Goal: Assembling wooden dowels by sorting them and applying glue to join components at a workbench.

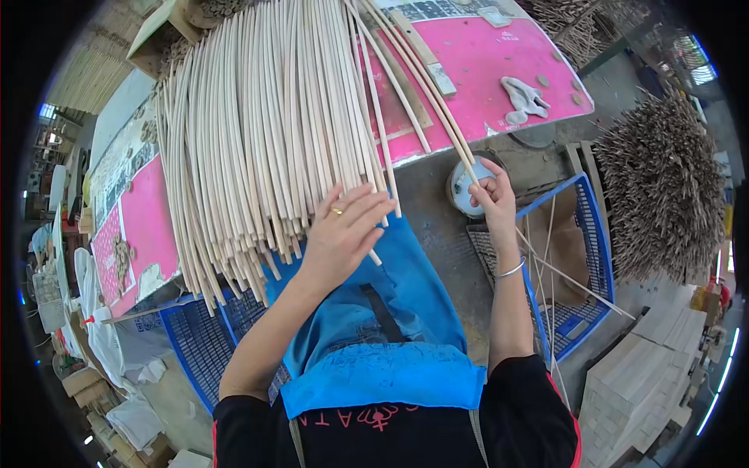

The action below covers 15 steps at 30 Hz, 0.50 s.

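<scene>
A wide pile of long, pale wooden sticks [257,117] covers the left and middle of the pink-topped table [484,62], their near ends jutting past its front edge. My left hand [343,230], with a ring on one finger, lies with fingers stretched over the near ends at the pile's right side. At the right, my right hand [493,195] pinches the near ends of a couple of thin wooden rods [437,93] between thumb and fingers. These rods run up and left across the table. A few loose sticks [394,86] lie between them and the pile.
Right of me stands a blue plastic basket [589,234] with brown sheeting and some sticks. Another blue basket [195,335] is at lower left. A white round container [462,187] sits beyond my right hand. A white glove [524,100] lies on the table. Dark stick bundles [659,187] stand far right.
</scene>
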Tool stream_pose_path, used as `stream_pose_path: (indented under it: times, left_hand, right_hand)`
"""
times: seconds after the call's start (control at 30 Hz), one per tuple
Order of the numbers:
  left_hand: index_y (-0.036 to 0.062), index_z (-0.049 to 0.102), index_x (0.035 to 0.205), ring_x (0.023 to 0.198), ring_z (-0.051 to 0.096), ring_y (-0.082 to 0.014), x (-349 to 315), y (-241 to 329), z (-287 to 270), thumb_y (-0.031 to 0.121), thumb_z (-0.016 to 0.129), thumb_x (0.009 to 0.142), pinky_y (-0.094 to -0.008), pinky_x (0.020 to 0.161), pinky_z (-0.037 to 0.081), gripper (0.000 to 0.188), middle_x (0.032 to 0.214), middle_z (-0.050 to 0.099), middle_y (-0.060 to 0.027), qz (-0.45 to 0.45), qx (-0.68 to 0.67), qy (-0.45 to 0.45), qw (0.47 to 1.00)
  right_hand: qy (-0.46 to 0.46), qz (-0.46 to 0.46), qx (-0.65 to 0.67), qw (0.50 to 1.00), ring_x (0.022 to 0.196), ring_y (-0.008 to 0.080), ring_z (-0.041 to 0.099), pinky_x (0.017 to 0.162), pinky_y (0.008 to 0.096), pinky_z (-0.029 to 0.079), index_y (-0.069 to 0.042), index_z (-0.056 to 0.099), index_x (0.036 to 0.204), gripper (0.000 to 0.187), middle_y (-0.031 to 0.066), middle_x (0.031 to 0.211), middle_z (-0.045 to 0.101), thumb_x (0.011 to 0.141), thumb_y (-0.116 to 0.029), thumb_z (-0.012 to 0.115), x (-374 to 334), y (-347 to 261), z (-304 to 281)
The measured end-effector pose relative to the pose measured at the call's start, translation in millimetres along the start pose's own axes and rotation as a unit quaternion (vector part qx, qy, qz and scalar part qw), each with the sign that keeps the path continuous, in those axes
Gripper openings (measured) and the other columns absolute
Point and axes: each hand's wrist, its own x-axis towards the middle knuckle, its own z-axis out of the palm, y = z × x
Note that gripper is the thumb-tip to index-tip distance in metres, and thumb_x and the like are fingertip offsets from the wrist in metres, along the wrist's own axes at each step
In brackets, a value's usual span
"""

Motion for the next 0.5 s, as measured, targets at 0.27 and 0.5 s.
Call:
stream_pose_path:
  times: [0.27, 0.5]
  left_hand:
    - [0.0213, 0.06, 0.14, 0.143, 0.045, -0.0211, 62, -17, 21, 0.028, 0.067, 0.095, -0.0562, 0.125, 0.018, 0.046, 0.143, 0.059, 0.002, 0.055, 0.133, -0.079, 0.986]
    - [0.02, 0.061, 0.139, 0.141, 0.046, -0.0149, 75, -52, 9, 0.032, 0.057, 0.101, -0.0543, 0.125, 0.018, 0.04, 0.143, 0.059, 0.0022, 0.037, 0.171, -0.086, 0.981]
  right_hand:
    - [0.058, -0.001, 0.042, 0.997, 0.07, 0.0062, 0.06, 0.063, 0.0191, 0.049, -0.001, 0.055, 0.13, 0.039, 0.0018, 0.084, 0.066, 0.095, -0.007, 0.072, 32, -6, 19]
    - [0.155, -0.019, 0.054, 0.986, 0.068, 0.0051, 0.056, 0.061, 0.0207, 0.044, -0.001, 0.061, 0.118, 0.026, -0.0009, 0.079, 0.062, 0.095, -0.009, 0.073, 25, -6, 31]
